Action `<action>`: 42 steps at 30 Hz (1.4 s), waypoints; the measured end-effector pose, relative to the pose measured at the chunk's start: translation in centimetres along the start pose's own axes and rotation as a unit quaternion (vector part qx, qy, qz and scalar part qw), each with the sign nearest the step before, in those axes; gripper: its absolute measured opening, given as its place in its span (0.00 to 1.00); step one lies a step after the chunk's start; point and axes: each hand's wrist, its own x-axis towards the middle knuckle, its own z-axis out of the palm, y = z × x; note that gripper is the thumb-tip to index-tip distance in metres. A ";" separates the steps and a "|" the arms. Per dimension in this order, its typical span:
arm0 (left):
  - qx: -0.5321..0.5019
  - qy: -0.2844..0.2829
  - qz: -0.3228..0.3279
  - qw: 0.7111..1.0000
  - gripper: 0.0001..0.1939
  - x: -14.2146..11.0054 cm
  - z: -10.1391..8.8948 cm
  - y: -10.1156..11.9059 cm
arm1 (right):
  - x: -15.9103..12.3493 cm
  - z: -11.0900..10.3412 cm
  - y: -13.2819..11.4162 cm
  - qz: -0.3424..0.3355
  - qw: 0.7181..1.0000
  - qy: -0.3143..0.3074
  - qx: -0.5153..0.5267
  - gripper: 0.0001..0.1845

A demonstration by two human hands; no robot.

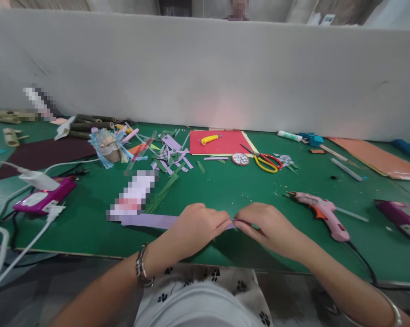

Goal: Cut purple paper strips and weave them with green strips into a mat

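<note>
Pinching a purple strip [150, 221], both hands [205, 223] close together; fingers hide its right end.

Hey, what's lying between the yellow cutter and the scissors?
In the head view, part of the red sheet under the cutter, then a pale paper edge; the round, red-rimmed disc sits slightly nearer the person.

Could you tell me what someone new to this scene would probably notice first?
Probably the two hands in the middle, the left hand and right hand meeting on a long purple paper strip. Next might come the bright red sheet beyond them, with a yellow cutter lying on it. The pink glue gun also stands out against the green table, to the right of the hands.
</note>
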 end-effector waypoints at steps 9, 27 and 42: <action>0.120 0.148 0.110 0.975 0.15 0.1 1.1 -0.3 | 0.2 0.6 -0.7 0.045 0.990 -0.088 0.105 0.20; 0.241 0.152 0.017 0.958 0.18 -5.2 -0.7 -5.3 | -5.3 -4.9 4.1 0.203 0.969 -0.089 0.108 0.28; 0.145 0.190 -0.060 0.969 0.17 -4.2 -0.9 -3.1 | -4.2 -4.3 2.1 0.090 0.994 -0.054 0.026 0.21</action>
